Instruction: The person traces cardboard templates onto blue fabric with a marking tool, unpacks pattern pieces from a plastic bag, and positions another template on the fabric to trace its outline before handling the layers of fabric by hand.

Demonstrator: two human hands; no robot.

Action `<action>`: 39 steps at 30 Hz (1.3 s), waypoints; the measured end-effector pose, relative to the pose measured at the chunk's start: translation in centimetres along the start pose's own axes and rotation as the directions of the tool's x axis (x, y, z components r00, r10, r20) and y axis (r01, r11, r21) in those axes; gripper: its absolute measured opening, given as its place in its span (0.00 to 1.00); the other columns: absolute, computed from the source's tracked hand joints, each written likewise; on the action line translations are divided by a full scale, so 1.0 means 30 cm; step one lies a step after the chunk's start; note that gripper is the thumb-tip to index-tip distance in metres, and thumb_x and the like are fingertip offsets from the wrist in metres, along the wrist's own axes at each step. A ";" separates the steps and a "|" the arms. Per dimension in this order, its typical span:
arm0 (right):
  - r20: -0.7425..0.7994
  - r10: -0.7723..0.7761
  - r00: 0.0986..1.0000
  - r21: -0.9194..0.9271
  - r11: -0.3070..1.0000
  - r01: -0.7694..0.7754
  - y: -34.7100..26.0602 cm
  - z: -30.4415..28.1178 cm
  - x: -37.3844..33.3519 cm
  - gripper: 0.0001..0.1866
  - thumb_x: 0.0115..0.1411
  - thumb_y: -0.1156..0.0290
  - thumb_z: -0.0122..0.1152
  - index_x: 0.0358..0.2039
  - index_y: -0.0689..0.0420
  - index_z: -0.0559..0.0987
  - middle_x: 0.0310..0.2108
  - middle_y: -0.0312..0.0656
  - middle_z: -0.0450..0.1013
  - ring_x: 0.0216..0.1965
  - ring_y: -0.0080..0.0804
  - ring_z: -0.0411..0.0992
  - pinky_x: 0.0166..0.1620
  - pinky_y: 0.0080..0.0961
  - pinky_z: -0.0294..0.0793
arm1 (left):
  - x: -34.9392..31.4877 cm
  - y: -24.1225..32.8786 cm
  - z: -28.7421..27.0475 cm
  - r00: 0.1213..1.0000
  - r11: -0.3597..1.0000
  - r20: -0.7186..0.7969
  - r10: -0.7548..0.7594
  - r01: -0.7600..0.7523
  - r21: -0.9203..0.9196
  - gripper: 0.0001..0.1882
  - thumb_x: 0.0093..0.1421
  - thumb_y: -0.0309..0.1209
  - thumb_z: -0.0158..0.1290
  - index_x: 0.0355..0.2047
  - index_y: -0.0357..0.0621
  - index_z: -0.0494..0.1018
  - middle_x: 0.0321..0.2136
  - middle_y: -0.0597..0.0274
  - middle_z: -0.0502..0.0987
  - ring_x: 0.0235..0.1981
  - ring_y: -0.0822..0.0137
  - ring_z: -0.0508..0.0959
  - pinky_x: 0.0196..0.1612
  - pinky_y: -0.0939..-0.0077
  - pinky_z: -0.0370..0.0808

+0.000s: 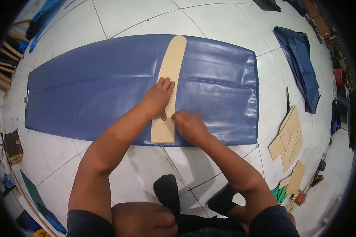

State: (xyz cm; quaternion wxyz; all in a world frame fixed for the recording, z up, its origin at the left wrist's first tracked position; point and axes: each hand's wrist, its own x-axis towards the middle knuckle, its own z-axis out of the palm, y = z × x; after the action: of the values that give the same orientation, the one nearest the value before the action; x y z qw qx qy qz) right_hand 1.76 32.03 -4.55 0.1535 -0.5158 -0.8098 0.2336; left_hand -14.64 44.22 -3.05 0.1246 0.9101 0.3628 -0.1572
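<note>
At far left, bunched near the rim, pale wooden poles (6,65); below, on the white tiled floor (138,12), a small brown box-like object (13,146). Next, laid flat and filling the middle, a broad, glossy blue plastic-looking sheet (87,94), bowed along the far edge, narrower at left, crosswise folds and ripples shining toward the right. Probably soft, limp and rather slick, quick to crease or slide on tile; best taken by two corners, with the rest smoothed down.

Right of the sheet's middle, left hand (157,98) pressed down, fingers spread forward, thumb apart, pinning rather than gripping. Underneath, flat on the blue sheet, a long beige card-like template (173,59), rounded at the far tip, square at the near end, leaning slightly right. Likely light and fairly stiff, yet bendable along such a length, and apt to skid on the gloss; best steadied by a wide palm at the middle, or lifted by both long edges.

Just beside the template's right edge, right hand (190,126) with fingers curled in, blurred; cannot tell about any small tool inside. Farther right, on the tiles, overlapping beige cut pieces (290,136); beyond, a crumpled dark blue folded sheet (298,59); nearer, smaller beige offcuts (297,173) beside a scrap of bright green material (280,192).
</note>
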 end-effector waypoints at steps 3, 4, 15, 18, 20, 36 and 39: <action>0.167 0.120 0.979 0.086 0.987 -0.135 -0.080 -0.020 -0.082 0.10 0.66 0.69 0.51 0.44 0.57 0.76 0.38 0.46 0.75 0.40 0.50 0.77 0.41 0.44 0.77 | -0.003 -0.007 0.000 1.000 1.000 -0.022 0.010 -0.009 0.009 0.72 0.28 0.45 0.79 0.69 0.31 0.50 0.66 0.42 0.57 0.70 0.44 0.56 0.67 0.65 0.66; 0.167 0.120 0.979 0.087 0.987 -0.136 -0.075 -0.015 -0.077 0.10 0.66 0.69 0.51 0.44 0.57 0.76 0.38 0.46 0.75 0.40 0.50 0.77 0.41 0.44 0.77 | 0.001 -0.010 -0.004 1.000 1.000 -0.015 0.009 -0.009 0.015 0.72 0.28 0.46 0.79 0.69 0.31 0.50 0.66 0.42 0.57 0.70 0.44 0.56 0.67 0.65 0.66; 0.133 0.084 0.988 0.138 0.985 -0.103 -0.065 -0.013 -0.100 0.12 0.69 0.64 0.53 0.37 0.59 0.77 0.33 0.49 0.76 0.33 0.52 0.77 0.36 0.44 0.76 | 0.008 0.010 -0.007 1.000 1.000 0.027 -0.015 0.014 0.009 0.72 0.28 0.45 0.79 0.69 0.32 0.49 0.67 0.41 0.55 0.70 0.44 0.55 0.67 0.64 0.67; 0.197 0.159 0.967 0.173 0.966 -0.194 -0.077 -0.037 -0.069 0.13 0.69 0.64 0.50 0.35 0.60 0.77 0.35 0.52 0.77 0.37 0.55 0.77 0.41 0.49 0.75 | 0.004 0.007 -0.012 1.000 1.000 0.025 -0.011 0.010 0.024 0.72 0.28 0.45 0.79 0.69 0.31 0.49 0.67 0.41 0.55 0.70 0.44 0.54 0.68 0.64 0.66; 0.209 0.164 0.964 0.163 0.966 -0.200 -0.078 -0.036 -0.078 0.14 0.69 0.63 0.50 0.35 0.60 0.76 0.34 0.53 0.77 0.37 0.55 0.77 0.41 0.50 0.75 | -0.003 0.012 -0.019 0.999 1.000 0.038 -0.009 0.009 0.001 0.72 0.28 0.45 0.79 0.69 0.30 0.49 0.67 0.41 0.55 0.70 0.44 0.54 0.68 0.64 0.66; 0.184 0.086 0.979 0.225 0.966 -0.127 -0.074 -0.023 -0.118 0.13 0.69 0.62 0.51 0.36 0.60 0.75 0.32 0.53 0.76 0.37 0.57 0.76 0.41 0.51 0.74 | 0.006 0.010 -0.044 0.991 0.999 0.130 -0.023 0.029 -0.043 0.73 0.31 0.42 0.79 0.71 0.34 0.44 0.70 0.38 0.49 0.72 0.42 0.50 0.71 0.60 0.59; 0.245 0.153 0.957 0.195 0.959 -0.203 -0.075 -0.038 -0.111 0.13 0.69 0.63 0.51 0.37 0.60 0.75 0.33 0.54 0.76 0.38 0.56 0.76 0.42 0.51 0.74 | 0.007 0.008 -0.048 0.992 0.999 0.121 -0.025 0.029 -0.026 0.73 0.31 0.42 0.79 0.71 0.34 0.44 0.70 0.38 0.50 0.72 0.42 0.50 0.71 0.60 0.58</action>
State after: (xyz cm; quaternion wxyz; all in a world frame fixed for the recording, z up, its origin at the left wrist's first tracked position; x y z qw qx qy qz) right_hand 1.99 28.46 -2.42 0.0937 -0.5368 -0.7414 0.3917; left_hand -14.04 44.68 -1.79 0.1567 0.8921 0.3689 -0.2085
